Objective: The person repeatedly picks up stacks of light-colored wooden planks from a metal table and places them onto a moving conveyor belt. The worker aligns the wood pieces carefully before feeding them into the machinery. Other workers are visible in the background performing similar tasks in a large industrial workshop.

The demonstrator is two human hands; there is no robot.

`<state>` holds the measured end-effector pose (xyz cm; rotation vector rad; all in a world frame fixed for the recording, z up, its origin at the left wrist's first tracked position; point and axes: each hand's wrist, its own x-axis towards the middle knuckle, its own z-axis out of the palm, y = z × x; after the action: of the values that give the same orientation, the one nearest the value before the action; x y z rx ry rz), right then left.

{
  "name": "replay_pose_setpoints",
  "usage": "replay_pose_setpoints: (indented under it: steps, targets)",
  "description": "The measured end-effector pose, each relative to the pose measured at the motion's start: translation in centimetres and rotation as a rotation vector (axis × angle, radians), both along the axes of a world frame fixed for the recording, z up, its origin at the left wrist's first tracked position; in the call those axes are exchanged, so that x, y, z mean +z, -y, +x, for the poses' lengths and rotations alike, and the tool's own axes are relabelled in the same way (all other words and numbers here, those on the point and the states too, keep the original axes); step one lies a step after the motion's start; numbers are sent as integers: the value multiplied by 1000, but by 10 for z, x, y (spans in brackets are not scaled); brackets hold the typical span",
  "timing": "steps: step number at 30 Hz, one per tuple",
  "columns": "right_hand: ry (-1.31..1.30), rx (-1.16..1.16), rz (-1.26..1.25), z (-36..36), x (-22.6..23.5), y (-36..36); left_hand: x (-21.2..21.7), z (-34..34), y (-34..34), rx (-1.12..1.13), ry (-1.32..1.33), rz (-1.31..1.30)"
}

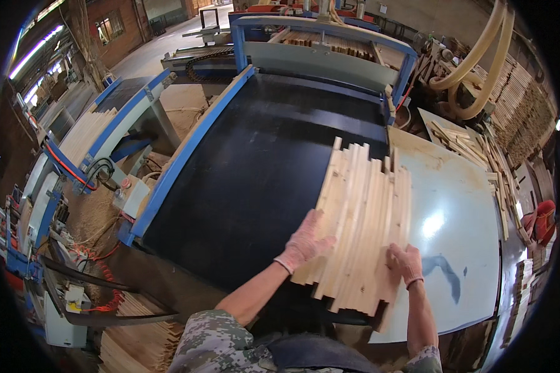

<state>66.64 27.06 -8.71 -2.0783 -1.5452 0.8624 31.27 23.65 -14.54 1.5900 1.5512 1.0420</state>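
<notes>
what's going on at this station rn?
A person in pinkish gloves has a batch of wood strips between their hands: left hand at the left side, right hand at the right. The strips lie side by side with uneven ends, over the right part of the black belt and beside the pale table. Can't tell if they're fully resting or partly lifted. More strips sit on the conveyor at left.
</notes>
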Motion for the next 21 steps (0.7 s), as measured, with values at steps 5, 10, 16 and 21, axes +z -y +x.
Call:
replay_pose_setpoints:
  steps: [5,10,16,21]
  targets:
    - [-43,226,-73,-166,29,1,1,-157,22,94,-382,105]
    - [-177,398,15,-282,-10,-17,42,-272,32,268,-932,-115]
    - [-290,509,-13,-425,-23,-15,43,-360,28,472,-973,-347]
    - [-153,486,-96,-472,-2,-15,31,-384,31,578,-1053,-92]
